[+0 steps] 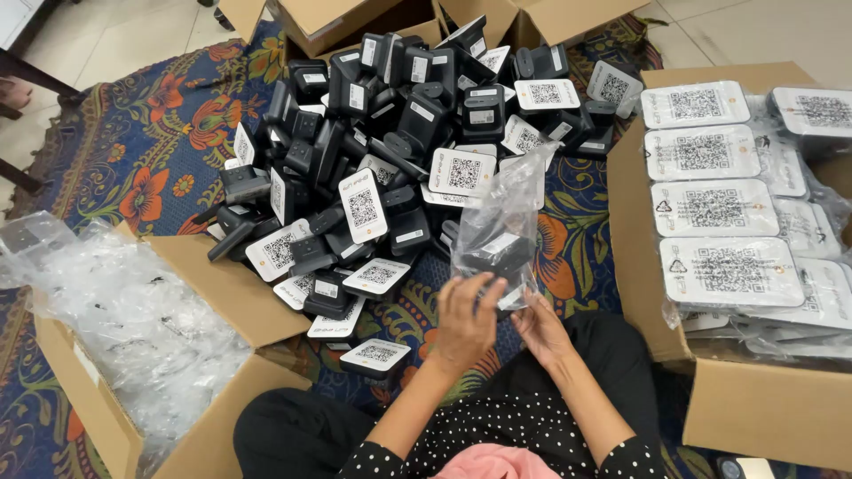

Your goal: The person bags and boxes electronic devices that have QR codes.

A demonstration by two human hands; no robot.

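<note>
My left hand (pixel 465 321) and my right hand (pixel 539 326) both grip the lower end of a clear plastic bag (pixel 502 213) that stands upright above my lap. A black device with a white label (pixel 493 255) sits inside the bag, just above my fingers. Directly beyond the bag lies a big heap of black devices (pixel 390 133) with white coded labels, spread over a patterned rug.
A cardboard box (pixel 737 408) on the right holds several bagged devices in rows. Another cardboard box (pixel 222 293) on the left is full of clear plastic bags (pixel 133 319). More open boxes (pixel 328 18) stand behind the heap. The floral rug (pixel 142 142) covers the floor.
</note>
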